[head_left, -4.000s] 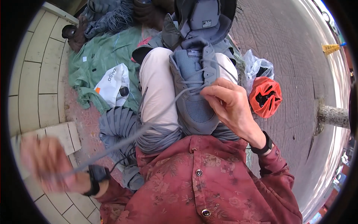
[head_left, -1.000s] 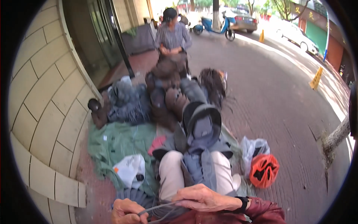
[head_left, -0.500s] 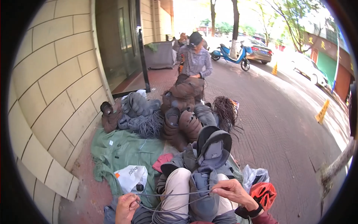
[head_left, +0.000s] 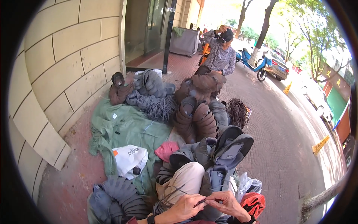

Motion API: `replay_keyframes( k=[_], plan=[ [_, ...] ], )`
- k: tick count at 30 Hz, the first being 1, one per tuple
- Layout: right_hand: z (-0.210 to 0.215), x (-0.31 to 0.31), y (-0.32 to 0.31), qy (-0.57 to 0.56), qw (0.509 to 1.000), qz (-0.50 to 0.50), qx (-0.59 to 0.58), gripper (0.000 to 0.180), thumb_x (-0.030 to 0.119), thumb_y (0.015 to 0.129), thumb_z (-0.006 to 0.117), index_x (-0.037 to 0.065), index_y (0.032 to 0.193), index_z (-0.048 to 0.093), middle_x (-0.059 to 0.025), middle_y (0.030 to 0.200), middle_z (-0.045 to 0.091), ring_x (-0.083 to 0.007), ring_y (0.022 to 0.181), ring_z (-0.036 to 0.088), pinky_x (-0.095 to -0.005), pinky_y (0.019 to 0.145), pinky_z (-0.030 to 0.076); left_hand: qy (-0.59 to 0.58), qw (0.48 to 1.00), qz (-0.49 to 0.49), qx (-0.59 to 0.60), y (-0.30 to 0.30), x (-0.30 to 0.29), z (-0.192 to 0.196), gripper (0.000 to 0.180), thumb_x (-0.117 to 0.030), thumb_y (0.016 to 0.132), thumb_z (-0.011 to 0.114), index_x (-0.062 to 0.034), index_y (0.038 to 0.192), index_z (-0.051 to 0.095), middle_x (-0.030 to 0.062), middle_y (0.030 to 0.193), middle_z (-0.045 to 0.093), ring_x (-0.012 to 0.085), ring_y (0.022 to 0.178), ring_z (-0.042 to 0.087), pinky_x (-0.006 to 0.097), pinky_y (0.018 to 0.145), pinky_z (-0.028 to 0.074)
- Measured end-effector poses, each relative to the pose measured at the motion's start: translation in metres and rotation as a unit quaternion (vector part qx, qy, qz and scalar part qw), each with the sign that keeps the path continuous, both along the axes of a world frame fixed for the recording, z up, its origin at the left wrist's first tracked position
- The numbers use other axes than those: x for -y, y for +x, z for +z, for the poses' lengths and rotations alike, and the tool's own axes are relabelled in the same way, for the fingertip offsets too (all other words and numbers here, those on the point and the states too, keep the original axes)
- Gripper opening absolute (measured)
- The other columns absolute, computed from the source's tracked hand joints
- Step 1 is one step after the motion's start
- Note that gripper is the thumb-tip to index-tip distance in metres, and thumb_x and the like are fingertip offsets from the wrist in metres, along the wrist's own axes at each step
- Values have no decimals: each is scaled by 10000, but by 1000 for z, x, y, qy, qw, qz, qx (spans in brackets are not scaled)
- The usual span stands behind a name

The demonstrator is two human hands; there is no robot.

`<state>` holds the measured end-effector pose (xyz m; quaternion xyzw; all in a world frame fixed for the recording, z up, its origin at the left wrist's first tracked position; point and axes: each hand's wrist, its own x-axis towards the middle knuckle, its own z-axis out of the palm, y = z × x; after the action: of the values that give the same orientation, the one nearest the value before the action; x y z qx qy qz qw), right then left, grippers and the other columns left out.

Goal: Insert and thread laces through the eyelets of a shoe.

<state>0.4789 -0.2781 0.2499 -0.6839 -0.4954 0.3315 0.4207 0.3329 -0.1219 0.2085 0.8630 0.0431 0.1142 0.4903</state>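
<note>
one left hand and right hand pinch a dark strand together, gray shoe propped between thighs, likely for steadiness.

Shoe pieces ahead, wall left
Bag on the sheet, left of the knees; shoe seemingly between them, partly hidden; another person behind the pieces.

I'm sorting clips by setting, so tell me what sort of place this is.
Probably an outdoor roadside pavement: a tan block wall stands on the left, with a blue scooter and a car parked ahead.
</note>
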Motion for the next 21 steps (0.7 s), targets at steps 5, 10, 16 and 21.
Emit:
replay_keyframes(
  k=[5, 10, 16, 21],
  plan=[
    [8, 0, -13, -47, 998, -47, -22, 125, 98, 937, 718, -23, 957, 742, -34, 810, 714, -81, 694, 594, -260, 611, 471, -29, 985, 17, 171, 0, 1, -11, 165, -122, 901, 673, 40, 873, 696, 164, 670, 680, 290, 590, 681, 385, 568, 517],
    [6, 0, -11, -23, 987, -128, 91, 130, 120, 897, 743, -7, 925, 734, -103, 762, 673, -223, 694, 645, -336, 635, 494, -132, 991, 1, 20, -2, -5, -18, 181, -103, 942, 637, 59, 1008, 686, 159, 816, 718, 260, 713, 726, 348, 660, 556],
    [-39, -2, 16, 46, 929, -176, 323, 73, 46, 823, 702, 32, 873, 651, -137, 910, 575, -344, 876, 576, -429, 784, 441, -141, 986, 82, 39, 22, -16, -20, 107, -40, 928, 630, 39, 941, 700, 125, 738, 667, 179, 598, 689, 314, 569, 526],
    [-44, -2, 28, 74, 934, -237, 257, 151, -11, 748, 758, 18, 880, 691, -108, 955, 599, -301, 931, 572, -397, 832, 460, -209, 970, 120, 4, 39, -14, -15, 176, -119, 982, 662, 38, 974, 742, 47, 811, 699, 92, 635, 658, 214, 554, 498]
  ],
)
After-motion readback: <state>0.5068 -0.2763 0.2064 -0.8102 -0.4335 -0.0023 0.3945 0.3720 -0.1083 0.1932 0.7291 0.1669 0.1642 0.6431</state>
